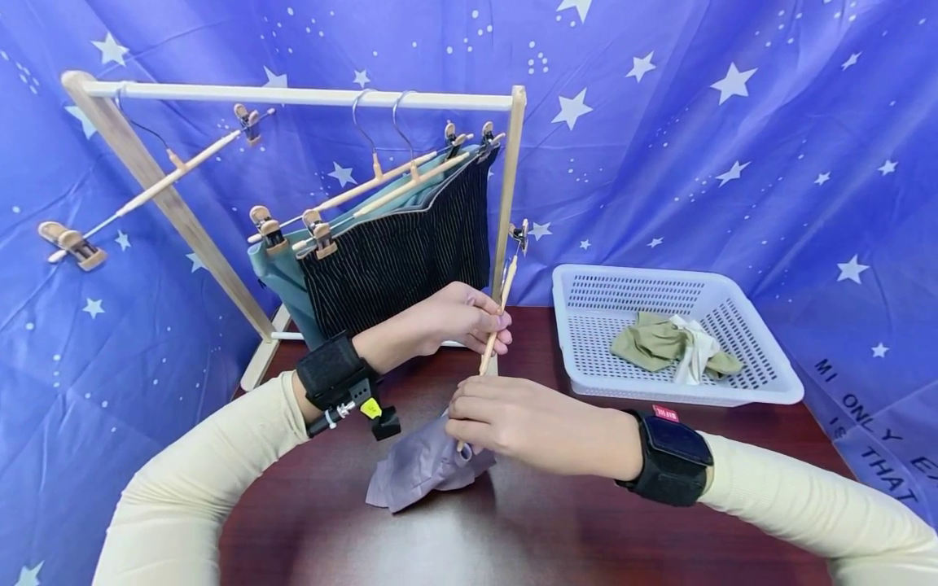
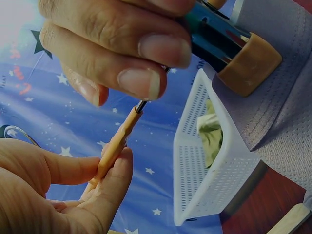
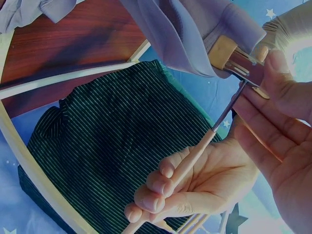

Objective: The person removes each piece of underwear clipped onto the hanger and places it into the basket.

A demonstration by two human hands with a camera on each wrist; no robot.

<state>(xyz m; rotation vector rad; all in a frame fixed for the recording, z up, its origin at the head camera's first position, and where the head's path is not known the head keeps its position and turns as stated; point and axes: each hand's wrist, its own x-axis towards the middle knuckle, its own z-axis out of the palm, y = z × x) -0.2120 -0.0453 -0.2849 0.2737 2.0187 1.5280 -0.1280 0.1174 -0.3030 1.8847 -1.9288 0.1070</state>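
Note:
In the head view, my left hand (image 1: pixel 465 317) holds the wooden bar of a clip hanger (image 1: pixel 509 281), pinching it between thumb and fingers in the left wrist view. Below it, my right hand (image 1: pixel 506 417) grips the clip (image 3: pixel 239 58) at the hanger's near end, thumb on one side and fingers on the other. A greyish-purple garment (image 1: pixel 432 464) hangs from that clip, its edge between the clip's jaws, and drapes low over the table. At the hanger's far end, the other clip (image 1: pixel 519 236) holds nothing.
A wooden rack (image 1: pixel 293 94) stands at the back left. From it hang black striped shorts (image 1: pixel 403 260), a teal garment (image 1: pixel 282 277) behind them, and a bare clip hanger (image 1: pixel 176 175). A white basket (image 1: pixel 586 374) at right holds crumpled green and white cloth (image 1: pixel 652 342).

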